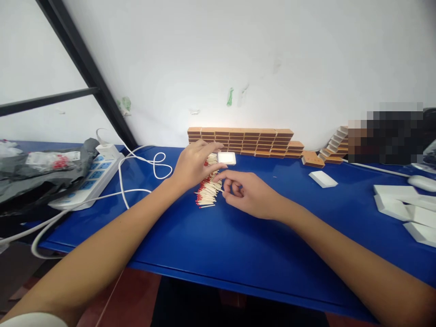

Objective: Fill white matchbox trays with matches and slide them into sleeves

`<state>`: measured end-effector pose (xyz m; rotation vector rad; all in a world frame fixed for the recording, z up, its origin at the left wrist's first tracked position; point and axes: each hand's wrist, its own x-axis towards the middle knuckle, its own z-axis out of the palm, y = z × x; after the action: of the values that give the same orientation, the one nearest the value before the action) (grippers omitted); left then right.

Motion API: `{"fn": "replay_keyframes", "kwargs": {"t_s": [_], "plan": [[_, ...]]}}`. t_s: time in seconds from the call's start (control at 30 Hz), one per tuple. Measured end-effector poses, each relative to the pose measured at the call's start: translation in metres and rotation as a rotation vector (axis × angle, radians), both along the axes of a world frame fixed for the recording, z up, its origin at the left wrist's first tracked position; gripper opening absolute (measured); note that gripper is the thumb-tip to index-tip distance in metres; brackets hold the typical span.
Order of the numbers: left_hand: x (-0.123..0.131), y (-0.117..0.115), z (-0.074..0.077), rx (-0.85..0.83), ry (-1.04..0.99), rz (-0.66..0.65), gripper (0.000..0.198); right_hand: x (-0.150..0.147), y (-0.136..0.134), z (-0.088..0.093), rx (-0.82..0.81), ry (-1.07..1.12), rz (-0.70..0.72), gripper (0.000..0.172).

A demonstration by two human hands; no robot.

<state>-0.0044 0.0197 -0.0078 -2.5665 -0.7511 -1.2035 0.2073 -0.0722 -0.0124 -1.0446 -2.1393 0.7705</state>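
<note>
A small white matchbox tray (226,158) sits beyond a pile of red-tipped matches (207,192) on the blue table. My left hand (194,164) reaches over the pile, its thumb and fingers closed around the left end of the tray. The hand hides part of the pile. My right hand (250,193) is at the pile's right edge with its fingers curled. Its index finger reaches over the matches, and a match end shows at its thumb and middle finger. The tray's inside looks white.
Stacked brown-sided matchbox sleeves (241,141) stand along the wall. More sleeves (313,159) and a white block-like piece (323,179) lie right of them. White trays (395,204) lie far right. A power strip (91,177), white cables (121,181) and dark plastic bags (44,172) occupy the left.
</note>
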Motion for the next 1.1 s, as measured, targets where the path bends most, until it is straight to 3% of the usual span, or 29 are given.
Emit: {"fn": "replay_keyframes", "kwargs": {"t_s": [0.2, 0.4, 0.57, 0.7, 1.1], "plan": [[0.0, -0.001, 0.002, 0.027, 0.005, -0.016, 0.044, 0.0, 0.002, 0.004, -0.05, 0.094, -0.057, 0.015], [0.0, -0.002, 0.002, 0.055, -0.002, -0.021, 0.041, -0.008, 0.002, 0.001, -0.194, 0.29, -0.116, 0.023], [0.0, 0.0, 0.001, 0.056, -0.003, -0.02, 0.043, -0.017, 0.001, -0.018, 0.025, 0.182, -0.202, 0.01], [0.0, 0.001, -0.001, 0.046, -0.003, -0.014, 0.045, -0.019, 0.0, -0.022, 0.173, 0.092, -0.197, 0.006], [0.001, -0.002, 0.001, 0.036, 0.003, -0.011, 0.043, -0.02, -0.005, -0.022, 0.142, -0.055, -0.155, 0.007]]}}
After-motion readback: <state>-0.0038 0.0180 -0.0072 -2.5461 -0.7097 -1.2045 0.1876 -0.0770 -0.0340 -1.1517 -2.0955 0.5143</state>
